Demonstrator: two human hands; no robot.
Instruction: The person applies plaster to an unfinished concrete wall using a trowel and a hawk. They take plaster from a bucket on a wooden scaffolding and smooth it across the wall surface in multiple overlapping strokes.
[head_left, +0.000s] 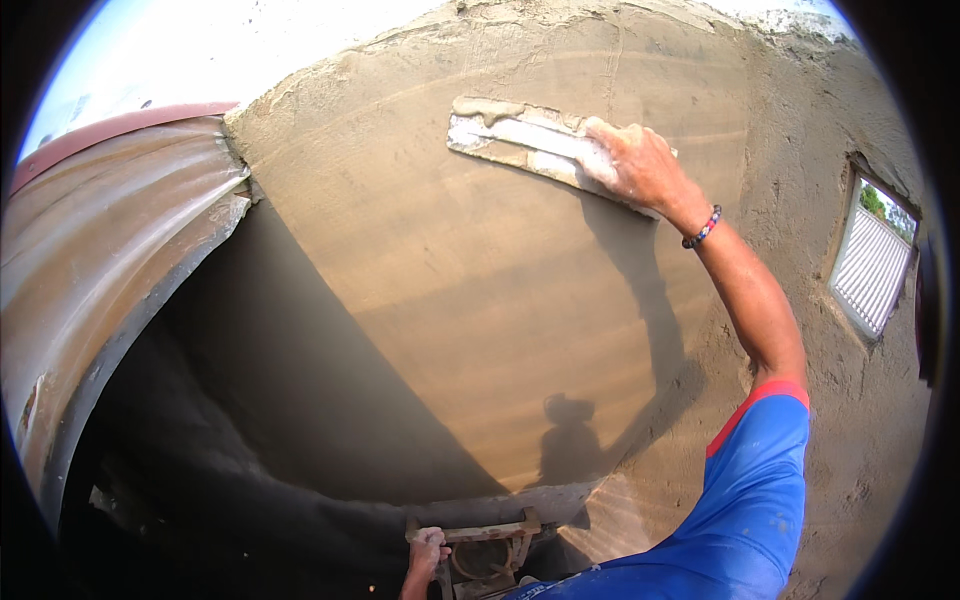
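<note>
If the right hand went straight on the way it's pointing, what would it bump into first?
Most likely the plastered wall: the right hand points up toward it, holding a float that seems to lie against it, though depth is unclear.

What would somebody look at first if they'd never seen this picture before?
Probably the long, flat trowel, smeared with pale plaster and held by the right hand against the upper part of the big tan wall. Next might be the bright blue sleeve at the lower right, and the dark shadow of a head and raised arm on the wall below the trowel.
</note>
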